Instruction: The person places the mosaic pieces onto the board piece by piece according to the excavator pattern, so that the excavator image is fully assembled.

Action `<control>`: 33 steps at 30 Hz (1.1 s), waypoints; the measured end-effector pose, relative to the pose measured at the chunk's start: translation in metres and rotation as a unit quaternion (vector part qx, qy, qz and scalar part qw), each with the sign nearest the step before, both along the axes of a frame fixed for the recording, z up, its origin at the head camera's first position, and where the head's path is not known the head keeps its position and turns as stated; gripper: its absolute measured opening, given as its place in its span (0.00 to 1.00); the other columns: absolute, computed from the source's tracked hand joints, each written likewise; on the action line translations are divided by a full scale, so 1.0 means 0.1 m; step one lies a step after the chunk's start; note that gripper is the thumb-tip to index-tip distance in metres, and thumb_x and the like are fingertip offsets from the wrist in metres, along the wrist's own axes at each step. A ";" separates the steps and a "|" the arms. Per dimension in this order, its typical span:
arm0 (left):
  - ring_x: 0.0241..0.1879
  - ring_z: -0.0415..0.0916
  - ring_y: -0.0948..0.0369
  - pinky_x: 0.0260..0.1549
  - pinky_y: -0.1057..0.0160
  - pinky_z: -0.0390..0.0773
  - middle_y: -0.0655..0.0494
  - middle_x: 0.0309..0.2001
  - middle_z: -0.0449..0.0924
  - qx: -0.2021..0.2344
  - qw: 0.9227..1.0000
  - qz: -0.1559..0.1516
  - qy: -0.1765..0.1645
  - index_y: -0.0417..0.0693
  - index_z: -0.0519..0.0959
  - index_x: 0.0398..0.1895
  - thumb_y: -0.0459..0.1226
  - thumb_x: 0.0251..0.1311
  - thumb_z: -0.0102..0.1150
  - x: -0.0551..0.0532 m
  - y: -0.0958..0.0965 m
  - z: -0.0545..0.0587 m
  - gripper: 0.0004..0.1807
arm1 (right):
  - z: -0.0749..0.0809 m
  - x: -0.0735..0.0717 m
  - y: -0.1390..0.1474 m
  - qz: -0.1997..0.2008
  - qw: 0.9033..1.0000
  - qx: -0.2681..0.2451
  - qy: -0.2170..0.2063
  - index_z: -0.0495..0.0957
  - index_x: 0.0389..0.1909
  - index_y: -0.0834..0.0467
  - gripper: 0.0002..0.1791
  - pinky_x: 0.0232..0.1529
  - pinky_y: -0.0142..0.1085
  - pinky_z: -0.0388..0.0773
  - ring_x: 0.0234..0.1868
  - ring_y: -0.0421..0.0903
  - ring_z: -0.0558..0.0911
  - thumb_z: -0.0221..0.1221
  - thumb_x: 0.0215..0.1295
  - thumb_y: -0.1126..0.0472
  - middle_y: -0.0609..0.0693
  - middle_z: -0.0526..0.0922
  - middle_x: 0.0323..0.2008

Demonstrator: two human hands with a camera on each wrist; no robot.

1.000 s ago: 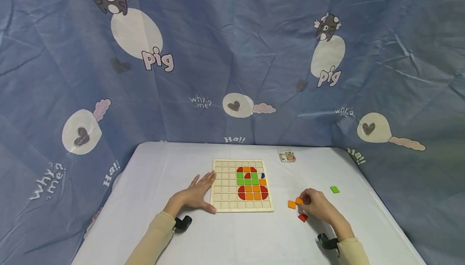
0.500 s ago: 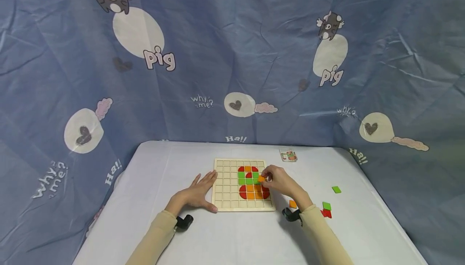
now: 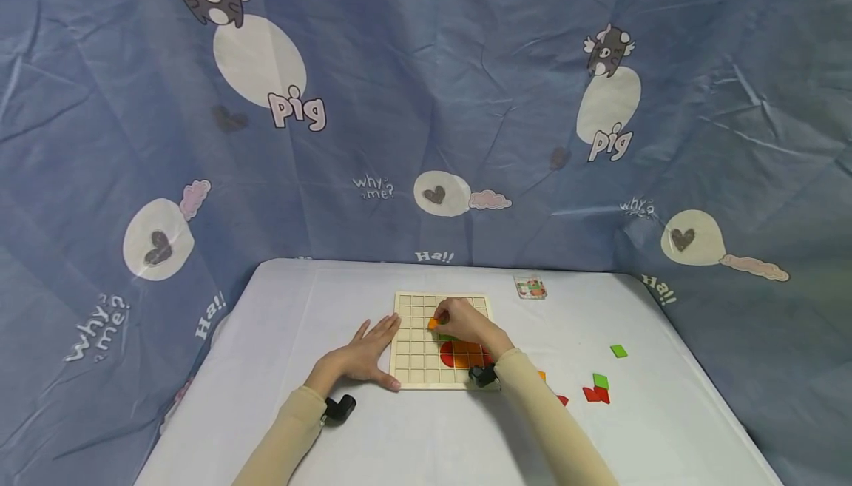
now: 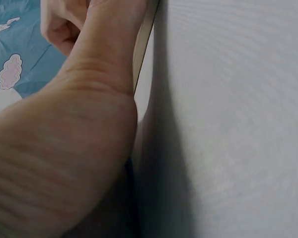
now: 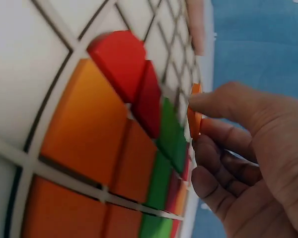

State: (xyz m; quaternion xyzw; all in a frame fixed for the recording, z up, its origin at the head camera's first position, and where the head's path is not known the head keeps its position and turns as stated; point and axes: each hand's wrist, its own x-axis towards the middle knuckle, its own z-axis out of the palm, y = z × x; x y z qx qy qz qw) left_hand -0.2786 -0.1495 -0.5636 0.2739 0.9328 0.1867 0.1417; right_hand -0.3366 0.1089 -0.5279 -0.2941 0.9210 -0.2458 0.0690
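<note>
A wooden grid board (image 3: pixel 413 360) lies on the white table, with red pieces (image 5: pixel 120 62), orange square tiles (image 5: pixel 84 119) and green tiles (image 5: pixel 167 124) set in its cells. My left hand (image 3: pixel 362 356) rests at the board's left edge, fingers spread and thumb at the near corner. Over the upper middle of the board, my right hand (image 3: pixel 466 321) pinches an orange tile (image 3: pixel 433 323) between thumb and fingers. In the right wrist view that orange tile (image 5: pixel 195 111) stands tilted near the grid's surface. The right hand and forearm hide much of the coloured pattern.
To the right lie loose pieces: a green tile (image 3: pixel 619 351), another green tile (image 3: pixel 601 381) touching red pieces (image 3: pixel 591 395), a red piece (image 3: pixel 563 400) and an orange tile (image 3: pixel 542 376) half behind the sleeve. A small picture card (image 3: pixel 530 288) lies at the back.
From the loose pieces on the right, my right hand has carried an orange tile to the board's right side, then leftward across it. The left hand stays at the board's edge.
</note>
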 end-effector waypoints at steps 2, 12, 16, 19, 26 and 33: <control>0.78 0.31 0.53 0.74 0.42 0.30 0.50 0.79 0.33 -0.002 1.000 0.000 0.002 0.43 0.38 0.77 0.71 0.36 0.66 0.00 0.00 -0.01 0.74 | -0.03 -0.03 -0.03 -0.006 1.000 0.008 -0.001 0.82 0.39 0.60 0.10 0.38 0.28 0.79 0.35 0.38 0.79 0.68 0.57 0.60 0.47 0.82 0.35; 0.78 0.32 0.49 0.73 0.40 0.31 0.46 0.78 0.34 0.005 1.000 -0.011 0.006 0.40 0.39 0.77 0.68 0.39 0.67 0.02 -0.01 0.01 0.72 | -0.07 -0.10 -0.09 -0.019 1.000 0.005 -0.008 0.84 0.37 0.56 0.08 0.40 0.30 0.79 0.36 0.37 0.78 0.68 0.58 0.60 0.45 0.81 0.36; 0.78 0.32 0.48 0.73 0.40 0.31 0.45 0.78 0.34 0.009 1.000 -0.016 0.007 0.39 0.39 0.77 0.68 0.39 0.67 0.02 -0.02 0.01 0.71 | -0.08 -0.12 -0.09 -0.019 1.000 0.003 -0.013 0.84 0.37 0.55 0.07 0.41 0.30 0.79 0.37 0.37 0.78 0.68 0.58 0.60 0.45 0.82 0.37; 0.78 0.32 0.48 0.73 0.40 0.30 0.45 0.78 0.34 0.014 1.000 -0.016 0.008 0.39 0.39 0.77 0.68 0.39 0.67 0.01 -0.02 0.00 0.72 | -0.07 -0.13 -0.10 -0.009 1.000 0.012 -0.011 0.84 0.38 0.55 0.07 0.42 0.31 0.79 0.38 0.39 0.79 0.67 0.58 0.61 0.45 0.82 0.37; 0.78 0.30 0.49 0.73 0.41 0.26 0.45 0.78 0.33 0.034 0.999 -0.014 0.012 0.39 0.39 0.77 0.71 0.36 0.65 0.00 -0.03 -0.06 0.74 | -0.04 -0.12 -0.08 -0.012 1.000 0.002 -0.027 0.83 0.40 0.57 0.10 0.42 0.32 0.80 0.37 0.38 0.79 0.68 0.58 0.62 0.46 0.82 0.37; 0.78 0.31 0.51 0.73 0.42 0.29 0.48 0.79 0.33 0.008 1.000 -0.007 0.012 0.42 0.39 0.77 0.71 0.36 0.65 0.00 -0.02 -0.04 0.74 | 0.04 -0.01 0.14 -0.034 0.997 -0.066 -0.026 0.81 0.45 0.61 0.14 0.41 0.34 0.79 0.37 0.40 0.78 0.66 0.59 0.61 0.48 0.80 0.37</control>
